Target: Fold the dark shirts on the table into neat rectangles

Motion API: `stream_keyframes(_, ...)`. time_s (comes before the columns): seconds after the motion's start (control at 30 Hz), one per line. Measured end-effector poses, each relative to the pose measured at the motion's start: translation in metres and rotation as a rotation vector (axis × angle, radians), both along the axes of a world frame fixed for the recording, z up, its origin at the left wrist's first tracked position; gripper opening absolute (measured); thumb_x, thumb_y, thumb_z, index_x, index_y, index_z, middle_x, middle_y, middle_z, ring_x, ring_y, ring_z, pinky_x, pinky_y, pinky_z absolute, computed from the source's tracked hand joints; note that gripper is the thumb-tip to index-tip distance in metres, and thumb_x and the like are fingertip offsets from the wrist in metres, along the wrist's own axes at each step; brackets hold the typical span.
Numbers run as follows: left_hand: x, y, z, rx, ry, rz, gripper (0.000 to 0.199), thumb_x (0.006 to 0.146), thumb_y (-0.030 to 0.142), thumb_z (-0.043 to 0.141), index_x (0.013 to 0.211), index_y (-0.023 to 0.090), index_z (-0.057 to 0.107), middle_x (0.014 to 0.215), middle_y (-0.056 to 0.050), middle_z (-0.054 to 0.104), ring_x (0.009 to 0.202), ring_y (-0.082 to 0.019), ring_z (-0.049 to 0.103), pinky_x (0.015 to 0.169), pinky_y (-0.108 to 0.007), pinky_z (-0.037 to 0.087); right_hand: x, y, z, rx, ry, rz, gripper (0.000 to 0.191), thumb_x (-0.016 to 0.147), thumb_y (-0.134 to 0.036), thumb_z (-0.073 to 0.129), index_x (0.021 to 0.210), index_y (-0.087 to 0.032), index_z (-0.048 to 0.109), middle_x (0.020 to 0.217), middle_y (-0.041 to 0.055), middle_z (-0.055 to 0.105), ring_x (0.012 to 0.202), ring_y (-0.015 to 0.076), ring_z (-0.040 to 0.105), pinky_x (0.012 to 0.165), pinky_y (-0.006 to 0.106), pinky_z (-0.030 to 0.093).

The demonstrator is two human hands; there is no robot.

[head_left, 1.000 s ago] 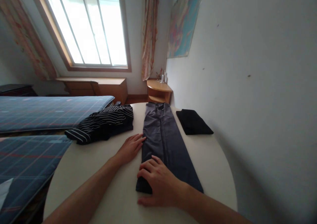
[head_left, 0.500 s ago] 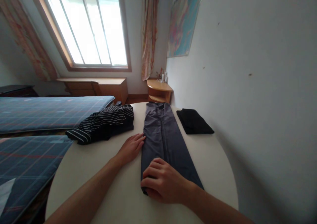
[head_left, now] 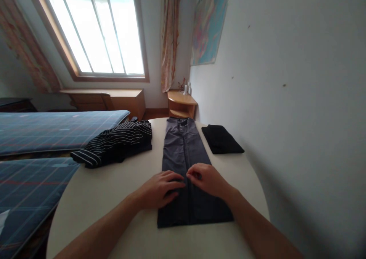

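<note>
Dark grey trousers point(head_left: 174, 148) lie lengthwise on the round white table point(head_left: 100, 198), waist at the far end and leg hems near me. My left hand point(head_left: 162, 188) is over the left leg, its fingers apart and curved. My right hand point(head_left: 207, 179) is above the right leg, thumb and fingertips drawn together near the middle seam; whether cloth is between them is too small to tell. To the left sits a bunched black-and-white striped garment point(head_left: 120, 140). A folded black cloth point(head_left: 222, 139) lies on the right.
Beds with blue plaid mattresses point(head_left: 57, 131) stand along the table's left side. A white wall point(head_left: 300, 137) runs close on the right. Beyond the table are a small wooden corner shelf point(head_left: 183, 98) and a wooden desk point(head_left: 126, 93) under the window.
My left hand has moved right, from the trousers' edge onto them. My right hand has gone from the near hem up and to the right. The hems now show spread flat.
</note>
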State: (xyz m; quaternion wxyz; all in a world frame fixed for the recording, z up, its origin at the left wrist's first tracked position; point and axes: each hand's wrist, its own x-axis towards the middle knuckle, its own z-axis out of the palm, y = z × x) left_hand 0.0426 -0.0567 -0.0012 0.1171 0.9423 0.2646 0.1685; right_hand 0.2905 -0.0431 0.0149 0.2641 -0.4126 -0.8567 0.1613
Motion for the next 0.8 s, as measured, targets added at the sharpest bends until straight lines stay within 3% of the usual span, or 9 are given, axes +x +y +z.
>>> stream_keyframes(0.1,0.014,-0.019,0.009,-0.01,0.045,-0.149,0.04,0.088,0.02,0.057,0.125,0.033,0.064,0.132,-0.002,0.062,0.109,-0.022,0.062,0.094,-0.036,0.05,0.011,0.013,-0.007,-0.047,-0.017,-0.021,0.011,0.09,-0.025,0.062,0.095,-0.021,0.071,0.088,0.0031,0.07,0.083,0.0173,0.063,0.078,0.029,0.049)
stream_keyframes(0.2,0.022,-0.027,0.013,-0.008,0.061,-0.209,0.038,0.087,0.017,0.056,0.119,0.034,0.067,0.127,-0.001,0.066,0.105,-0.022,0.062,0.089,-0.035,0.051,0.013,0.019,-0.013,-0.063,-0.02,0.017,0.015,0.089,-0.023,0.064,0.101,-0.021,0.072,0.095,0.0042,0.071,0.094,0.0192,0.062,0.09,0.032,0.048)
stream_keyframes(0.3,0.024,-0.03,0.016,-0.031,0.072,-0.203,0.031,0.09,0.021,0.055,0.117,0.03,0.067,0.115,-0.003,0.069,0.098,-0.021,0.063,0.084,-0.033,0.052,0.013,0.021,-0.016,-0.075,-0.017,0.033,0.019,0.089,-0.02,0.063,0.105,-0.022,0.073,0.1,0.0049,0.071,0.101,0.02,0.06,0.096,0.034,0.046)
stream_keyframes(0.47,0.026,-0.032,0.012,0.003,0.143,-0.172,0.029,0.078,0.023,0.065,0.106,0.025,0.064,0.103,-0.003,0.067,0.088,-0.02,0.062,0.072,-0.031,0.051,0.011,0.019,-0.017,-0.084,-0.023,0.047,0.017,0.088,-0.021,0.066,0.102,-0.022,0.075,0.105,0.0055,0.068,0.104,0.0203,0.059,0.098,0.034,0.046)
stream_keyframes(0.6,0.029,-0.033,0.007,0.034,0.122,-0.169,0.011,0.086,0.019,0.056,0.096,0.023,0.06,0.099,-0.001,0.067,0.086,-0.018,0.062,0.071,-0.028,0.048,0.01,0.017,-0.017,-0.083,-0.023,0.051,0.017,0.089,-0.019,0.065,0.101,-0.022,0.075,0.105,0.0053,0.067,0.103,0.0198,0.059,0.098,0.034,0.046)
stream_keyframes(0.7,0.03,-0.034,0.008,0.037,0.062,-0.182,0.014,0.09,0.021,0.053,0.103,0.023,0.058,0.109,-0.003,0.067,0.09,-0.018,0.063,0.077,-0.029,0.049,0.009,0.017,-0.018,-0.068,-0.029,0.039,0.019,0.09,-0.02,0.063,0.105,-0.022,0.074,0.108,0.0053,0.068,0.105,0.0202,0.059,0.099,0.035,0.045)
stream_keyframes(0.8,0.029,-0.034,0.008,0.013,0.059,-0.211,0.033,0.091,0.029,0.057,0.124,0.026,0.053,0.126,-0.005,0.063,0.098,-0.02,0.064,0.081,-0.031,0.05,0.009,0.017,-0.017,-0.055,-0.035,0.011,0.023,0.094,-0.021,0.058,0.113,-0.021,0.071,0.112,0.0058,0.068,0.108,0.0205,0.058,0.1,0.036,0.044)
